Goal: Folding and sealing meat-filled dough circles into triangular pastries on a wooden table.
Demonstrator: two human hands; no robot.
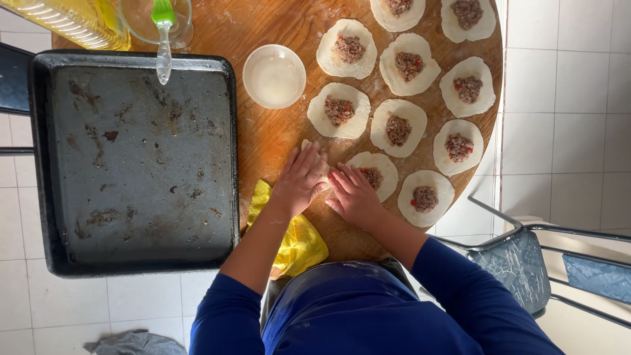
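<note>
Both the left hand (301, 177) and right hand (353, 194) press flat, fingers unclenched and grasping nothing, on 1 near dough round (381, 172), apparently folding it over its meat filling (373, 176).

Left hand (301, 179) and right hand (353, 192) cover most of one dough round (314, 152); its filling cannot be seen. Top edge crops two filled dough rounds (397, 13), the oil bottle (69, 21) and glass bowl (141, 20). Yellow cloth (299, 240) partly hidden under left forearm.
</note>
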